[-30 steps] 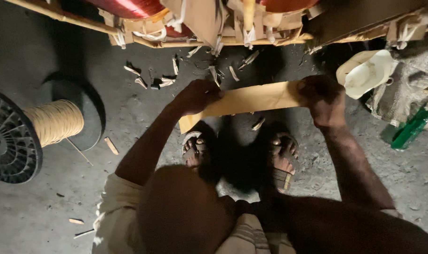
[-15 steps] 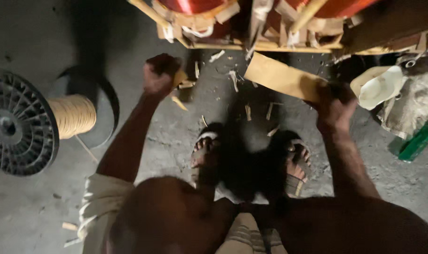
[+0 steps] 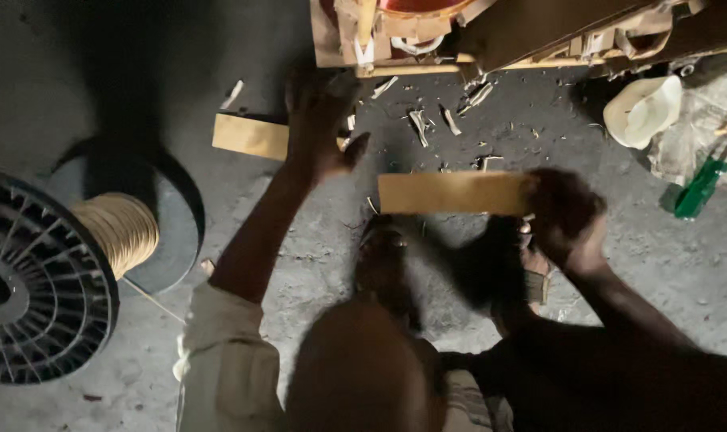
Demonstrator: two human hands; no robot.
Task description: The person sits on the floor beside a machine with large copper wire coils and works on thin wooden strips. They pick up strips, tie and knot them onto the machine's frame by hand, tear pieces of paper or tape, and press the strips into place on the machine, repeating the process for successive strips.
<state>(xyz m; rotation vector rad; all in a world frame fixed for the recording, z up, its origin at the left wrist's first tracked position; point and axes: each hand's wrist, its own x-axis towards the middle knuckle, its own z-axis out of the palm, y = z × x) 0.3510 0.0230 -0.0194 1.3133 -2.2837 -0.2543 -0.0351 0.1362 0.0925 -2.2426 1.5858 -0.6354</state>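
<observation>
Currently, we work squatting on the concrete floor [image 3: 99, 96], with two tan paper strips in hand. Our left hand [image 3: 319, 124] reaches toward 12 o'clock and rests on the short strip [image 3: 250, 136], which lies flat on the floor at about 10 o'clock; the fingers are spread over its right end, and we cannot tell whether the grip closes on the paper or only presses it. Our right hand [image 3: 567, 220], at 3 o'clock, is closed around the right end of the long strip [image 3: 451, 194], which is held level above the floor, just ahead of our sandalled feet [image 3: 383, 256].

Judged from these positions, good practice is as follows:

1. Keep the right grip firm at the very end of the long strip, so that the free length stays flat and does not sag or crease.
2. Hold the short strip down with a flat palm, not with fingertips, to avoid buckling it.
3. Keep both strips away from the scraps [image 3: 439, 120] scattered at 12 o'clock, which could snag an edge.
4. Keep the forearm away from the wooden frame [image 3: 539, 32] at 1 o'clock.

The spool of cord [image 3: 51, 276] stands at 8 o'clock, well apart from both hands. A green-handled tool [image 3: 699, 188] lies at 3 o'clock, beyond the right hand and apart from it.
</observation>
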